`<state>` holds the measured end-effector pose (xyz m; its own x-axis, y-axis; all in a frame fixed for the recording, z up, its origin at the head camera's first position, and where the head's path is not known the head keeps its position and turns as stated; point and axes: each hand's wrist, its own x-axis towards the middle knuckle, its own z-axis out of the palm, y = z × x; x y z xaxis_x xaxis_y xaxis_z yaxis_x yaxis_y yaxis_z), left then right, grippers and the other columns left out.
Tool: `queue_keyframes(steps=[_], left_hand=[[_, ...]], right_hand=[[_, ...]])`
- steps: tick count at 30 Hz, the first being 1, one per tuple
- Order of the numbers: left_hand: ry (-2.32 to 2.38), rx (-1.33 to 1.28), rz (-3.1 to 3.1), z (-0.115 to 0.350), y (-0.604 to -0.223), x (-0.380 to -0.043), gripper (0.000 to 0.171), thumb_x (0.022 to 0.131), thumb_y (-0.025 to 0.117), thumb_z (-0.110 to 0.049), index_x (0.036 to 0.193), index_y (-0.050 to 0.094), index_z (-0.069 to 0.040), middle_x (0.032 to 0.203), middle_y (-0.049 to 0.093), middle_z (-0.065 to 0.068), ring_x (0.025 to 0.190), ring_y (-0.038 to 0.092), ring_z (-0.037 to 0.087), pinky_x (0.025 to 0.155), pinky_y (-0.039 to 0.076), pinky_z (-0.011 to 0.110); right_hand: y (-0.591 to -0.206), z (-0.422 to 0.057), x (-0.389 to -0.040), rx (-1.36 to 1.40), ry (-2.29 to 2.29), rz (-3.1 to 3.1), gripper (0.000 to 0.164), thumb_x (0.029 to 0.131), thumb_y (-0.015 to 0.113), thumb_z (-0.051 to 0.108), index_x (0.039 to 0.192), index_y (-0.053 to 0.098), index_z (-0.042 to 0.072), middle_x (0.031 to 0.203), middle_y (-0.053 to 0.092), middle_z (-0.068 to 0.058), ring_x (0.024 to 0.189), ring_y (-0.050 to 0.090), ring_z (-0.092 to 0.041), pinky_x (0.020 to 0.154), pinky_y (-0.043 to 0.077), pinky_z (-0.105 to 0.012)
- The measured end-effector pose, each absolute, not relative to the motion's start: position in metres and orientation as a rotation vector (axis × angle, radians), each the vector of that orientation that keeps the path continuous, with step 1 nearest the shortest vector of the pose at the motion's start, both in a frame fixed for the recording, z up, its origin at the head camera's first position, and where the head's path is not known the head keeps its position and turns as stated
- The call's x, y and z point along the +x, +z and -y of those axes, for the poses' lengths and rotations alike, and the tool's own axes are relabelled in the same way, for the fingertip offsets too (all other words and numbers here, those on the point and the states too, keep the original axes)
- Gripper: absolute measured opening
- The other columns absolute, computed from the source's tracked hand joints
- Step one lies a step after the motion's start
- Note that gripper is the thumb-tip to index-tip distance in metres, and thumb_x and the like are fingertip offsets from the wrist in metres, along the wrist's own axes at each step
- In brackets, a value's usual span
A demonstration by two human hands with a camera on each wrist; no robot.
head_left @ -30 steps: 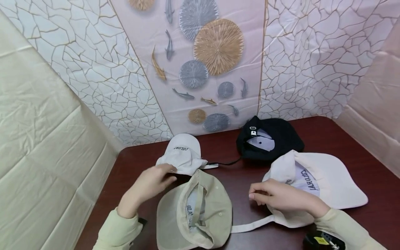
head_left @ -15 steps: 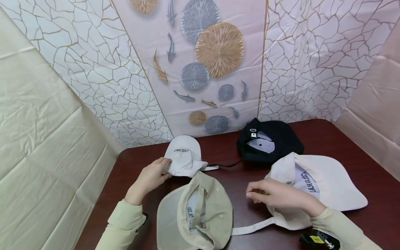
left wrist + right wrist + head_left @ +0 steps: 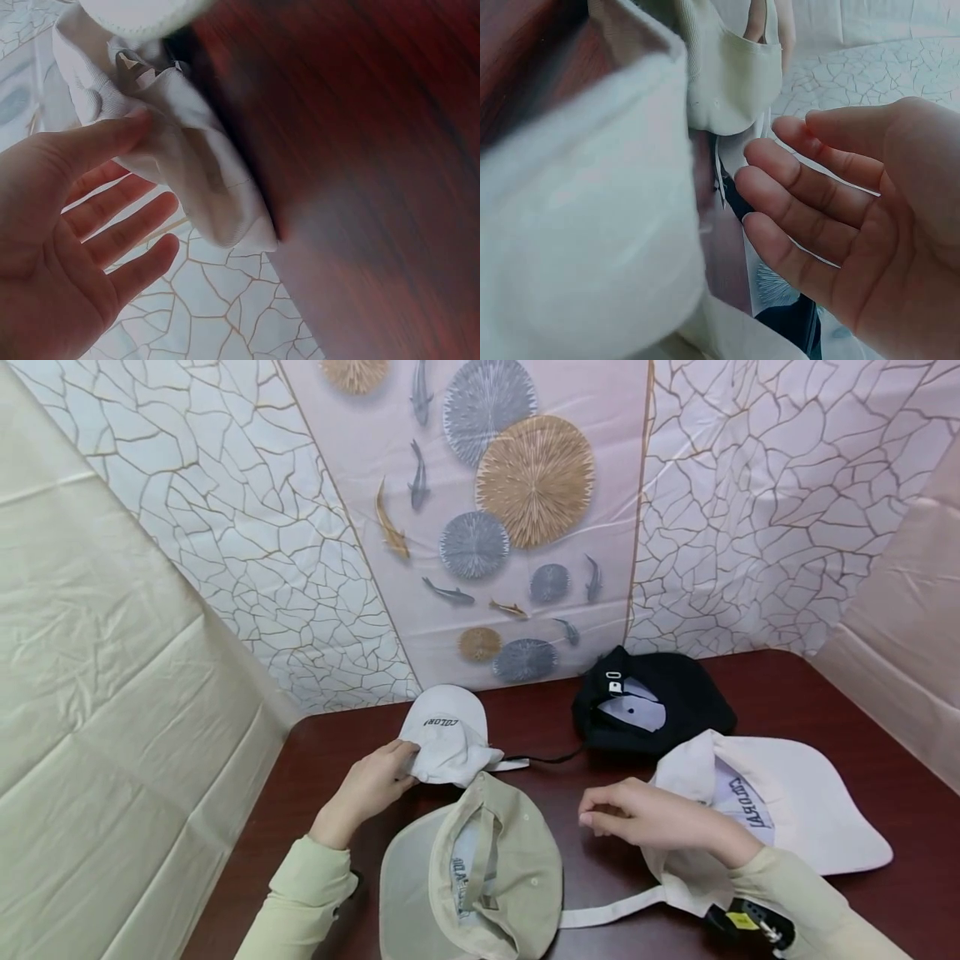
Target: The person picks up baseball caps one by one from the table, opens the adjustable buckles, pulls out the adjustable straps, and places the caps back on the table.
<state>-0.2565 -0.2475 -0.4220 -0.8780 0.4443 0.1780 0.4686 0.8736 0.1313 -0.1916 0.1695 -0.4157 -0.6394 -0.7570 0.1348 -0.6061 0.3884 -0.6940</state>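
A small white baseball cap (image 3: 444, 727) with dark lettering lies at the back left. Its near side is crumpled. My left hand (image 3: 377, 782) pinches the cap's left edge. In the left wrist view the thumb (image 3: 112, 141) lies on the white fabric (image 3: 184, 146), the index fingertip is hidden behind it, and the other fingers are loosely bent. My right hand (image 3: 645, 812) hovers over the larger off-white cap (image 3: 813, 802), fingers loosely curled around nothing. Between the hands, a khaki cap (image 3: 517, 852) lies with its inside showing and its brim to the left.
A black cap (image 3: 690, 702) lies at the back right, its thin black strap reaching toward the small white cap. The off-white cap's strap (image 3: 615, 910) stretches to the khaki cap. Patterned cloth (image 3: 517, 527) hangs behind the dark red table (image 3: 277, 810).
My left hand has moved forward and taken hold of the small white cap's edge; the crumpled fabric has shifted slightly. My right hand has drifted a little left. The view has shifted slightly.
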Motion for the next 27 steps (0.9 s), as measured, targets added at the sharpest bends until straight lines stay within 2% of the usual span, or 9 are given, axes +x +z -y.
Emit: queue_keyframes(steps=[11, 18, 21, 23, 27], left_hand=[[-0.292, -0.676, 2.856, 0.238, -0.414, -0.259, 0.037, 0.094, 0.071, -0.014, 0.129, 0.063, -0.008, 0.124, 0.065, 0.008, 0.105, 0.067, 0.025, 0.082, 0.054, 0.046], [-0.4, -0.664, 2.727, 0.218, -0.397, -0.268, 0.025, 0.097, 0.067, -0.014, 0.121, 0.068, -0.01, 0.118, 0.069, 0.006, 0.099, 0.069, 0.027, 0.079, 0.055, 0.048], [-0.444, -0.631, 2.665, 0.209, -0.389, -0.273, 0.018, 0.099, 0.065, -0.016, 0.115, 0.07, -0.011, 0.111, 0.071, 0.005, 0.092, 0.07, 0.027, 0.074, 0.054, 0.047], [-0.469, -0.608, 2.622, 0.204, -0.384, -0.276, 0.011, 0.1, 0.063, -0.018, 0.106, 0.07, -0.012, 0.099, 0.071, 0.004, 0.082, 0.068, 0.025, 0.067, 0.052, 0.046], [-0.522, -0.562, 2.527, 0.196, -0.375, -0.281, 0.014, 0.102, 0.061, -0.02, 0.089, 0.064, -0.014, 0.069, 0.057, 0.001, 0.061, 0.055, 0.021, 0.055, 0.043, 0.039]], right_hand=[[-0.419, -0.17, -0.191, -1.189, -1.103, -2.431, 0.015, 0.105, 0.055, 0.027, 0.098, 0.066, 0.021, 0.075, 0.06, 0.009, 0.061, 0.049, 0.003, 0.057, 0.046, -0.022], [-0.417, -0.168, -0.19, -1.172, -1.142, -2.403, 0.015, 0.105, 0.055, 0.029, 0.099, 0.066, 0.022, 0.079, 0.064, 0.007, 0.065, 0.054, 0.0, 0.059, 0.048, -0.024], [-0.416, -0.168, -0.189, -1.166, -1.153, -2.393, 0.015, 0.105, 0.055, 0.028, 0.099, 0.066, 0.021, 0.079, 0.064, 0.007, 0.066, 0.055, 0.0, 0.06, 0.049, -0.024], [-0.415, -0.168, -0.189, -1.165, -1.153, -2.396, 0.014, 0.105, 0.055, 0.028, 0.098, 0.066, 0.022, 0.079, 0.064, 0.007, 0.066, 0.054, 0.0, 0.06, 0.048, -0.024], [-0.415, -0.167, -0.189, -1.171, -1.152, -2.405, 0.014, 0.105, 0.055, 0.027, 0.098, 0.066, 0.022, 0.079, 0.064, 0.008, 0.066, 0.054, 0.0, 0.06, 0.048, -0.024]])
